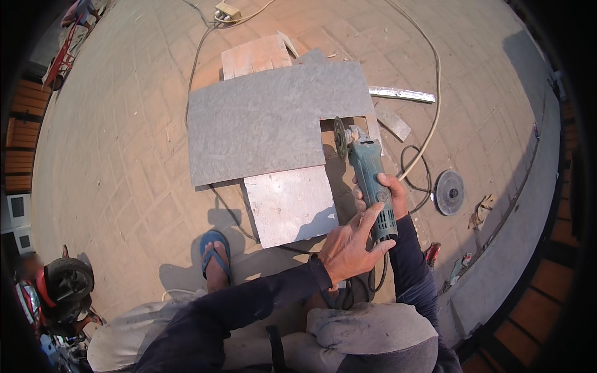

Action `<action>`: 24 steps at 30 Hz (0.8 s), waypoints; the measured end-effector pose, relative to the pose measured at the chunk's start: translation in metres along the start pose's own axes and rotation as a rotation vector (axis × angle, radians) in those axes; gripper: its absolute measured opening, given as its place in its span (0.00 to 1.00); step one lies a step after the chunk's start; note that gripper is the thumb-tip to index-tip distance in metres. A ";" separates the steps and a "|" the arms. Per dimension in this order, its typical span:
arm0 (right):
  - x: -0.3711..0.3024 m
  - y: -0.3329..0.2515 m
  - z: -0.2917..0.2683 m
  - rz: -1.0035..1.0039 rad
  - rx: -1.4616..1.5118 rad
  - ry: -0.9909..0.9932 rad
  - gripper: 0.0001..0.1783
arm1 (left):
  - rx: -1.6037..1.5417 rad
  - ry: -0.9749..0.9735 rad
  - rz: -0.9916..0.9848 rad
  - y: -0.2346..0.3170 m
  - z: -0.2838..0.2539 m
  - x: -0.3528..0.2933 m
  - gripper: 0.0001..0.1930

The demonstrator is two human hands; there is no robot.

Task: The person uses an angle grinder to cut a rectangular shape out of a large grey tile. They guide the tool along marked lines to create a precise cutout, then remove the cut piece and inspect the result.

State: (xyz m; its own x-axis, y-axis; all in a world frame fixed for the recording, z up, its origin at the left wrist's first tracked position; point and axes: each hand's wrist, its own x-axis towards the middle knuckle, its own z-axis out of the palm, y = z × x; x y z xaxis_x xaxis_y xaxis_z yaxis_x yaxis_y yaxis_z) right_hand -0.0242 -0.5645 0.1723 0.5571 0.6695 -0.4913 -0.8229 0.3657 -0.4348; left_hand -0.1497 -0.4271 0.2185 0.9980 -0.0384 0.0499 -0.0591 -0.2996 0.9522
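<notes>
A green angle grinder (pixel 372 180) is held above the right part of a large grey tile (pixel 255 124). My right hand (pixel 396 194) wraps its body from the right side. Against the grinder's rear end lies my left hand (pixel 351 248), index finger stretched along the casing and thumb near the cord end. The thin cutting disc (pixel 339 138) stands on edge at a rectangular notch in the tile's near right part. I cannot tell whether the disc touches the tile or spins. Under the tile lies a pale board (pixel 292 205).
A round grey disc (pixel 449 193) lies on the paving at right, near looped cable (pixel 418 168). Beyond the tile are a metal strip (pixel 403 94), a tile offcut (pixel 393 122) and a socket box (pixel 227 12). My sandalled foot (pixel 216 258) stands at the near left; a concrete curb (pixel 497 273) runs along the right.
</notes>
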 end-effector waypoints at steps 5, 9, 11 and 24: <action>-0.013 0.002 0.001 -0.031 -0.082 0.018 0.33 | -0.387 0.008 -0.198 -0.002 0.005 -0.017 0.37; -0.002 0.004 0.002 0.011 -0.098 0.058 0.32 | -0.412 0.055 -0.206 -0.006 0.011 -0.015 0.36; 0.005 0.003 -0.001 0.024 -0.115 0.060 0.32 | -0.443 0.070 -0.219 -0.007 0.013 -0.010 0.35; 0.018 -0.026 -0.006 0.050 -0.223 0.040 0.31 | -0.482 0.169 -0.242 -0.009 0.034 0.016 0.33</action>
State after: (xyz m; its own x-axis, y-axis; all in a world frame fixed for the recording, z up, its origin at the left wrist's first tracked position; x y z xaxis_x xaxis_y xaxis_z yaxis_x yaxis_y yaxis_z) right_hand 0.0076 -0.5656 0.1707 0.5236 0.6552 -0.5446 -0.8072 0.1771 -0.5631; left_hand -0.1336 -0.4572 0.2002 0.9739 0.1425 -0.1769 0.1484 0.1904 0.9704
